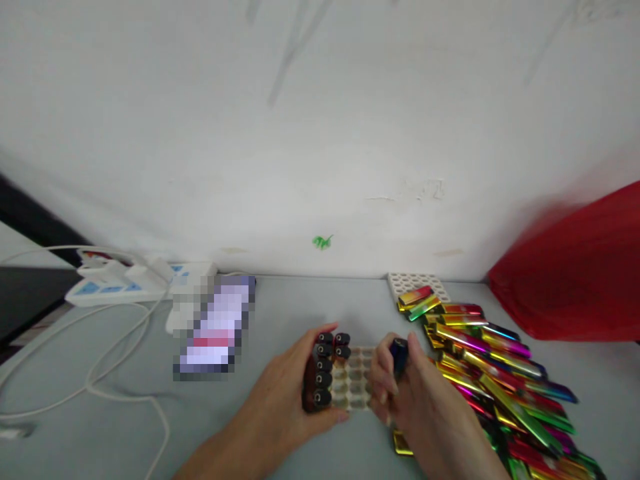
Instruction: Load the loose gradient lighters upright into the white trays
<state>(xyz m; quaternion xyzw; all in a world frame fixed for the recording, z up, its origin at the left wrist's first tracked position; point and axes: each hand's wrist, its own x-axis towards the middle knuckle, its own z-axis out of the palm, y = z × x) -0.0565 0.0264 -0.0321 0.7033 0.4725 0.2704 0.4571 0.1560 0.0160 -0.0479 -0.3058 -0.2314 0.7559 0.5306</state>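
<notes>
My left hand [285, 380] is wrapped around the left side of a pale tray [356, 402] with rows of cells. Several upright black-topped pieces [323, 379] fill its left column, and a couple more stand at the far end of the adjoining column. Over the tray's right edge, my right hand [407, 387] pinches a dark blue shiny case [399, 357], shaped like a lighter, between thumb and fingers. To its right lies a heap of lighter-like metallic cases [510, 387] in gold, red, green, purple and blue. One gold case [401, 442] lies partly hidden below my right wrist.
A second white holed tray [417, 283] lies near the wall with a few cases on its front edge. A phone [220, 327], power strip [115, 283] and loose white cables [120, 399] occupy the left. A red bag or cloth [575, 280] stands at the right.
</notes>
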